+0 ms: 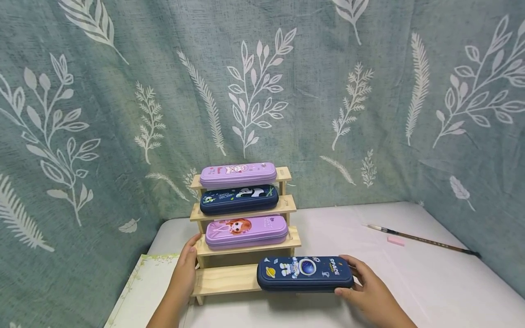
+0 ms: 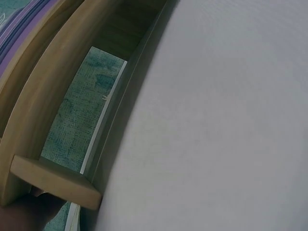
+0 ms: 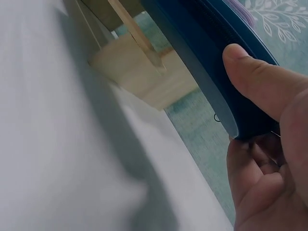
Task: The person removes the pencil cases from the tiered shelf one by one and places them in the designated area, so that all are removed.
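A stepped wooden rack [image 1: 229,279] holds several zipped pencil cases on its tiers. My right hand [image 1: 362,287] grips the right end of a navy pencil case [image 1: 305,273] with an astronaut print and the word SPACE. The thumb is on its near side, the fingers round the far end. This case lies over the right part of the lowest tier and juts past it. My left hand [image 1: 184,271] holds the rack's left side near the third tier; the rack partly hides its fingers in the left wrist view.
Above sit a purple case with a girl print [image 1: 248,232], a navy panda case [image 1: 239,199] and another purple case [image 1: 238,174]. To the right, a brush [image 1: 422,238] and a pink eraser [image 1: 395,241] lie on the white table [image 1: 340,228]. A patterned sheet [image 1: 149,278] is at left; a curtain hangs behind.
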The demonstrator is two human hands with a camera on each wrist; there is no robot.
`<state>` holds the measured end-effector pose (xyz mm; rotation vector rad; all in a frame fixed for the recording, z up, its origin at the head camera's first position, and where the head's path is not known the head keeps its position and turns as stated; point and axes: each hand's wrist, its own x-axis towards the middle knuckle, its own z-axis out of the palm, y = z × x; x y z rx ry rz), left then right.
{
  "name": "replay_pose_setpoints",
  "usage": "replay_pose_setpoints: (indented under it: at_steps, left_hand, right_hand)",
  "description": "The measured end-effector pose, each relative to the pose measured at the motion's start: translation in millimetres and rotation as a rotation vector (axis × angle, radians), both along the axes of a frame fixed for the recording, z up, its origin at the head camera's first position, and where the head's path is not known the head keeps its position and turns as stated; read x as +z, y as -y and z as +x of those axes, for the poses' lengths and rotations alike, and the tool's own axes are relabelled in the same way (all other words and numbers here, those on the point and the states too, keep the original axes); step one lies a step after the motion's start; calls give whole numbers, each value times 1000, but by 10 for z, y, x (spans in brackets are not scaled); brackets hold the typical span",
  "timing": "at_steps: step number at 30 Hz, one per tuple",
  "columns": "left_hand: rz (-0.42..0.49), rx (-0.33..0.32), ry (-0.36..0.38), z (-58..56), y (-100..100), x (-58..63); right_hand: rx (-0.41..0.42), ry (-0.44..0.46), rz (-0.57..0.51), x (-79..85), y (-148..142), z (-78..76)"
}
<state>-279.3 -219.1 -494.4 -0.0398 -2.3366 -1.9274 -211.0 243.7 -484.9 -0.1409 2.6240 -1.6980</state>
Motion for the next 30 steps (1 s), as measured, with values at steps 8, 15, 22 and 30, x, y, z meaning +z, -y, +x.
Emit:
replay_pose_setpoints:
  at_steps: [8, 15, 22, 30]
  left_hand:
    - [-3, 5, 3, 11, -10, -1]
    - [-10, 12, 5, 15, -7, 13]
    - [-16, 10, -9, 27, -10, 21]
    - [-22, 3, -17, 23, -16, 19]
  right_hand:
    - [13, -1, 17, -7, -290, 37]
    - [-7, -8, 71, 11, -530, 52]
    - [-10, 14, 124, 11, -726, 40]
    - [-36, 41, 194, 50, -872, -1]
